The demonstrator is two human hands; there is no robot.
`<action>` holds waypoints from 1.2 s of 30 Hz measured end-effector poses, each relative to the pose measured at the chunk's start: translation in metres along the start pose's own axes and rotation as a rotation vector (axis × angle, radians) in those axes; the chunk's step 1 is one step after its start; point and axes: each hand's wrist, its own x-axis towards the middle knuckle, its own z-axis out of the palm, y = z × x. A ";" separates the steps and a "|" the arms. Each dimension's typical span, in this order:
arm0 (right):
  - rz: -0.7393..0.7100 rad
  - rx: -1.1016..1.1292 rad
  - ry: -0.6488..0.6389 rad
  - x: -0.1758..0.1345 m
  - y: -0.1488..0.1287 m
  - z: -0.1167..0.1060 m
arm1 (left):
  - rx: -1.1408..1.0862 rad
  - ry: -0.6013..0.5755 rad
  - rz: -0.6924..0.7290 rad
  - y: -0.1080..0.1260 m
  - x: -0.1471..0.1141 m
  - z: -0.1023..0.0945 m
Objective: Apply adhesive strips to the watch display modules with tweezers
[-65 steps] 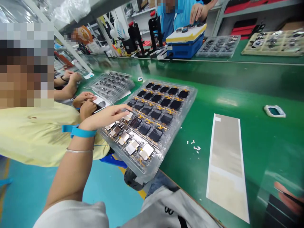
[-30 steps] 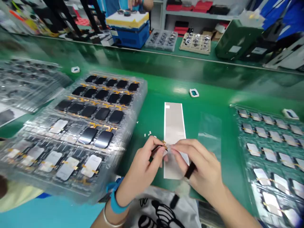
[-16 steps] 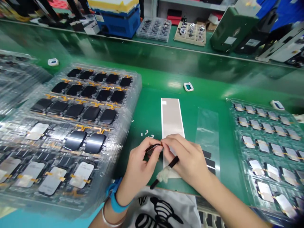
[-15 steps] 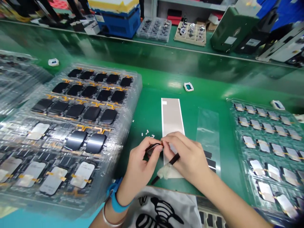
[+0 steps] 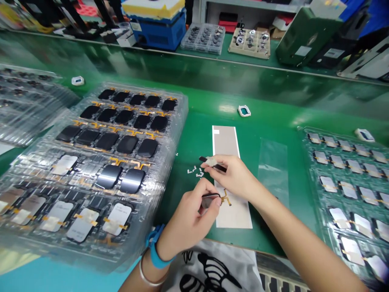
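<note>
My left hand point(image 5: 199, 217) pinches a small display screen point(image 5: 210, 200) by its edges, fingers closed round it. An orange flex cable point(image 5: 225, 198) sticks out from the screen's right side, over the long beige-and-white sheet point(image 5: 234, 217). In my right hand point(image 5: 235, 172) is a thin black tool with a whitish wrapping point(image 5: 210, 162) round its middle; its exact kind cannot be made out. The right hand is above and right of the screen, apart from it. Close to the tool, small white scraps point(image 5: 199, 172) lie on the green mat point(image 5: 194, 138).
On the left stands a stack of clear trays point(image 5: 176, 134) with black screens and orange cables. Another clear tray point(image 5: 310, 174) of silver-backed parts lies right. A clear plastic sheet point(image 5: 273, 162) is beside the beige sheet. A white-framed piece point(image 5: 244, 110) lies behind, below the shelf point(image 5: 212, 65).
My right hand has drawn away from the screen, up toward the white scraps, and the tool now points left. The left hand has come slightly lower and right, and the flex cable shows.
</note>
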 end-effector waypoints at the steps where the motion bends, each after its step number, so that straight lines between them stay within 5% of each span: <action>1: 0.004 0.034 0.005 -0.003 -0.001 -0.002 | -0.045 0.028 0.005 -0.001 0.000 0.000; 8: 0.211 0.622 -0.106 -0.037 -0.017 -0.009 | -0.297 0.147 -0.018 -0.003 -0.001 0.002; 14: 0.199 0.796 -0.131 -0.045 -0.015 -0.005 | -0.225 0.188 -0.049 -0.004 -0.002 0.003; 19: 0.231 0.740 -0.108 -0.047 -0.012 -0.003 | -0.245 0.167 -0.091 -0.004 -0.002 0.002; 26: 0.114 0.356 0.118 -0.052 -0.014 -0.002 | -0.275 0.087 -0.114 -0.004 -0.005 0.001; 36: 0.120 0.304 0.105 -0.052 -0.014 -0.004 | -0.229 0.077 -0.145 -0.002 -0.002 0.003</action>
